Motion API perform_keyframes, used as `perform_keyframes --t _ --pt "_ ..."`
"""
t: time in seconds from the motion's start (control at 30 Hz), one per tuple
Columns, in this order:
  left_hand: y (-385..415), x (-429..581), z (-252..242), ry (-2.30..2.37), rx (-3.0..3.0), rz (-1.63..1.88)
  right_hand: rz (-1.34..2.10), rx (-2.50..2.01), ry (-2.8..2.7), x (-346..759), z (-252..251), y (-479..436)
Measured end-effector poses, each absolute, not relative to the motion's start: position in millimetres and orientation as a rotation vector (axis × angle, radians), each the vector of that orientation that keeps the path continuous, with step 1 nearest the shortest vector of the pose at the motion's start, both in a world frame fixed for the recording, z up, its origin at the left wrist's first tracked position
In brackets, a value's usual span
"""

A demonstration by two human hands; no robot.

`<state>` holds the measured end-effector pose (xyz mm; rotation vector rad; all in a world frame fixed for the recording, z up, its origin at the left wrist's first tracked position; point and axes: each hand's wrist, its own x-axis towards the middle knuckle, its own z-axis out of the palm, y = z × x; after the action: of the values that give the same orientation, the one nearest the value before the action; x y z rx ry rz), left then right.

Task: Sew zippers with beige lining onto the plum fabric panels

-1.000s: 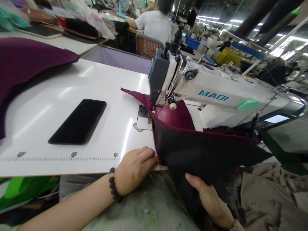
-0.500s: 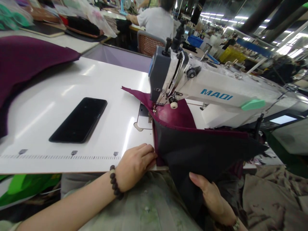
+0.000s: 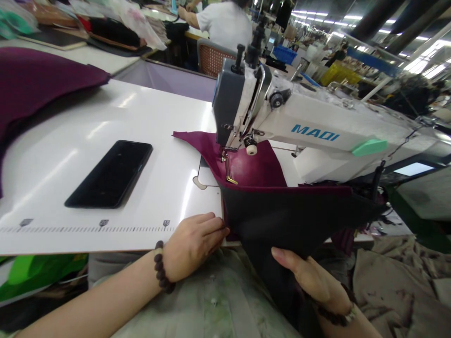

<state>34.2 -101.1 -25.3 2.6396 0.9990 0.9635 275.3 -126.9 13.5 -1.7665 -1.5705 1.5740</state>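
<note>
A maroon fabric piece point(image 3: 253, 166) with a black lining point(image 3: 292, 218) lies under the needle of a white MAQI sewing machine point(image 3: 310, 131). A gold zipper end point(image 3: 229, 178) shows along its left edge. My left hand point(image 3: 192, 244), a bead bracelet on its wrist, rests at the table's front edge with its fingers curled against the fabric's left edge. My right hand point(image 3: 313, 281) grips the hanging black fabric from below, thumb on top.
A black phone point(image 3: 111, 173) lies on the white table point(image 3: 88, 141), left of the machine. A ruler scale runs along the table's front edge. More maroon cloth point(image 3: 31, 87) is piled at the far left. A person in a white shirt point(image 3: 223, 23) sits at a station behind.
The fabric has fed further back under the needle, and a gold zipper end now shows. Both hands have stayed on the fabric; the view shifted slightly.
</note>
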Motion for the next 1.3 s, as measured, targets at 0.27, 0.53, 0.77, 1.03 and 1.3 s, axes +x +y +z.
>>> perform_keyframes --t 0.27,0.53,0.77,1.03,1.3 --pt "-104 31 -24 1.067 2.662 0.904 1.512 -1.749 -1.828 273 26 -110" --pt "-104 31 -28 1.074 2.624 0.857 1.601 -1.575 -1.905 275 30 -99" --pt "-103 31 -27 1.063 2.578 0.869 1.562 -1.65 -1.815 277 24 -95" --pt "-103 28 -25 0.999 2.575 0.802 1.597 -1.596 -1.904 273 29 -92" --pt "-103 28 -24 0.994 2.608 0.756 1.413 -1.357 -2.139 259 38 -88"
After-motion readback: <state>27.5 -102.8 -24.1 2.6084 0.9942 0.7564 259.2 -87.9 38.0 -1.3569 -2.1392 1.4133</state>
